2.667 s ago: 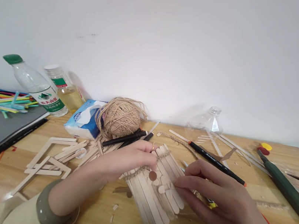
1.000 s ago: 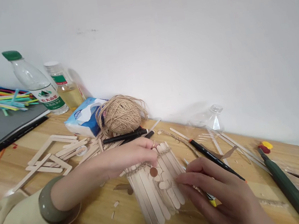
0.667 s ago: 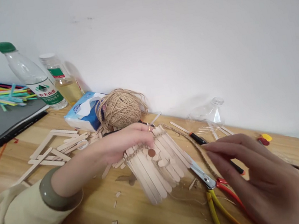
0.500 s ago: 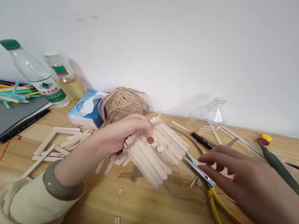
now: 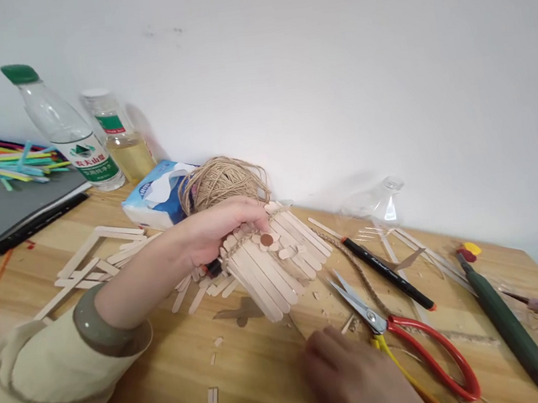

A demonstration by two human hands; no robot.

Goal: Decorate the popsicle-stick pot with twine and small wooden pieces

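Note:
My left hand grips a panel of wooden craft sticks by its upper edge, holding it tilted over the table. Twine is woven across the sticks, and a small stick-piece flower with a brown round centre sits on the panel. A thin strand hangs from the panel's lower edge toward my right hand, which is low at front centre with fingers curled in and blurred. Whether it has the strand is hidden. To its right lie red-handled scissors, blades parted, beside yellow-handled pliers or cutters, mostly hidden.
Behind the panel are a ball of twine, a tissue pack and a water bottle. Loose craft sticks lie at left. A black marker, a green-handled tool and a clear plastic bottle piece occupy the right.
My right hand has moved left and down from above the scissors to below the panel, uncovering the red handles and the marker. The panel in my left hand has shifted up slightly.

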